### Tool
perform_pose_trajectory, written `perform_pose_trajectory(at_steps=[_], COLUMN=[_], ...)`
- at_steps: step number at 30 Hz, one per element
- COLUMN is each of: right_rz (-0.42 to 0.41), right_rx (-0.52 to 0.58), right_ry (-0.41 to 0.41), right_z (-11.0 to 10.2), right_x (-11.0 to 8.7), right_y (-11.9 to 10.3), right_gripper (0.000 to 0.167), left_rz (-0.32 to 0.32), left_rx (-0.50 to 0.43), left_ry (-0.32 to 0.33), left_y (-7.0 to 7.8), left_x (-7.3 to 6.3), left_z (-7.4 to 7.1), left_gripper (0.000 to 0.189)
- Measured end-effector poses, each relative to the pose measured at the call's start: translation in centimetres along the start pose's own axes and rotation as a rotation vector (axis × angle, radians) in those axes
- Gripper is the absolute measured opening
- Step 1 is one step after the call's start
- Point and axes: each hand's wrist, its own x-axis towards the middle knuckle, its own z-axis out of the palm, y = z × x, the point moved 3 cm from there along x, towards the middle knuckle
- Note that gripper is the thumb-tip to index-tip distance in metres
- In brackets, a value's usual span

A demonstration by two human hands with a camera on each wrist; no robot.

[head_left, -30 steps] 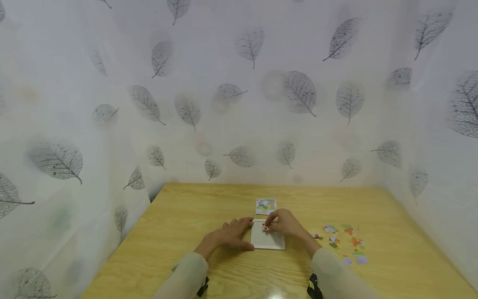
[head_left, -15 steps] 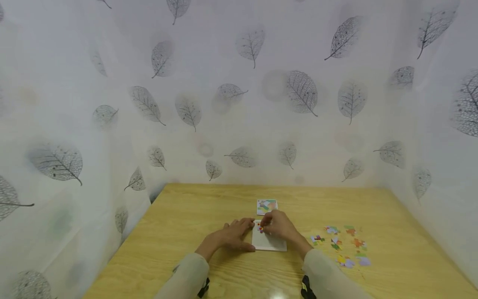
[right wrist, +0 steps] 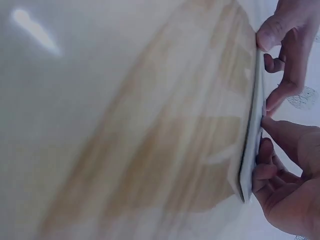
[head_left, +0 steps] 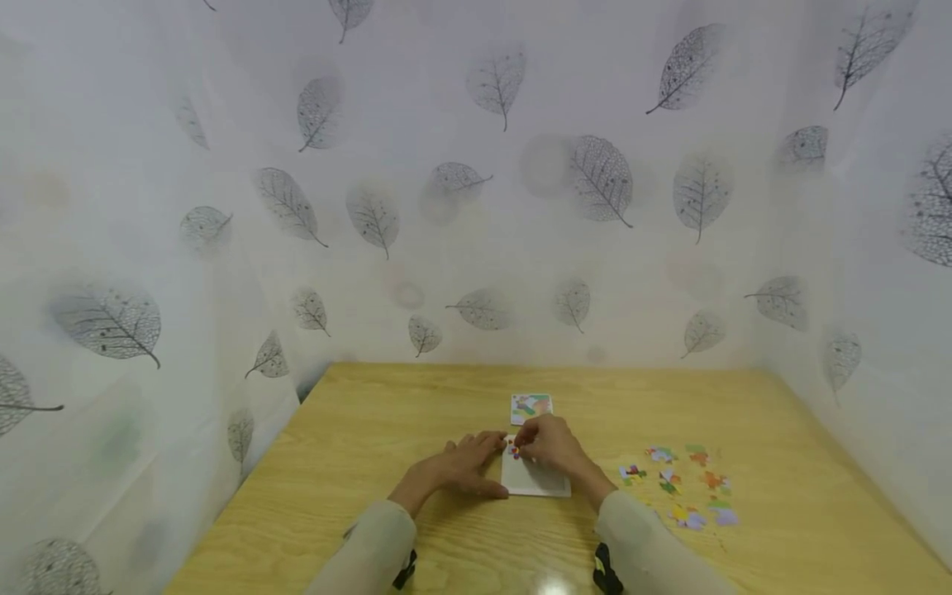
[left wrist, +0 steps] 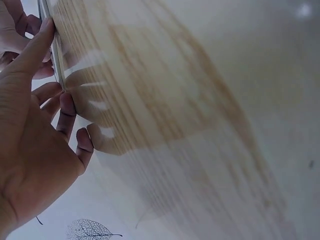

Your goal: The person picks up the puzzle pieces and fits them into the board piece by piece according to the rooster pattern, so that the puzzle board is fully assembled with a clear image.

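Observation:
A white puzzle board [head_left: 531,483] lies flat on the table in the head view. My left hand [head_left: 463,467] steadies its left side, with extended fingers by the far left corner and the thumb at the near one. Over the board's far left part, my right hand [head_left: 554,445] pinches a small multicoloured puzzle piece [head_left: 514,450], partly hidden by the fingers. In the left wrist view, the thumb of my left hand [left wrist: 35,130] touches the board's edge [left wrist: 58,55]. The right wrist view shows my right hand [right wrist: 287,180] low over the board [right wrist: 254,115], the piece hidden there.
A colourful picture card [head_left: 530,405] lies just beyond the board. To the right are several loose puzzle pieces, among them a purple piece [head_left: 724,516], an orange piece [head_left: 714,482] and a dark-and-red piece [head_left: 632,473]. A leaf-patterned curtain [head_left: 498,207] hangs around the wooden table [head_left: 402,397].
My right hand has moved left across the board with the puzzle piece, into its far left corner area. The left hand has stayed in place.

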Motion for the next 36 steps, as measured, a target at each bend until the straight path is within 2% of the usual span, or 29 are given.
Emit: perform_pose_trajectory(at_steps=[5,10,12,22,29,36], right_rz=[0.015,0.100,0.107,0.071,0.064,0.051], right_rx=[0.059,0.161,0.177,0.175,0.124,0.135], right_ry=[-0.036,-0.001,0.004,-0.082,-0.096,-0.098], right_z=[-1.1,-2.9,-4.0,-9.2,-11.5,-13.5], right_x=[-0.2,-0.8,-1.2,-3.6,-5.2,-7.1], right_y=[0.3,1.2,1.7,5.4,7.7,9.7], right_gripper=[0.012,0.015,0.018,0.035,0.041,0.042], left_rz=[-0.015,-0.020,-0.022,-0.040,-0.051,-0.063], left_rx=[-0.004,-0.001,-0.002,0.014,0.023,0.036], left_ry=[-0.012,-0.018,-0.017,-0.027,-0.040,-0.052], left_y=[0.0,0.1,0.3,0.6,0.4,0.4], left_x=[0.0,0.0,-0.1,-0.3,-0.2,0.1], left_z=[-0.2,-0.3,-0.4,-0.5,-0.4,-0.3], left_gripper=[0.090,0.089,0.090,0.090,0.093,0.094])
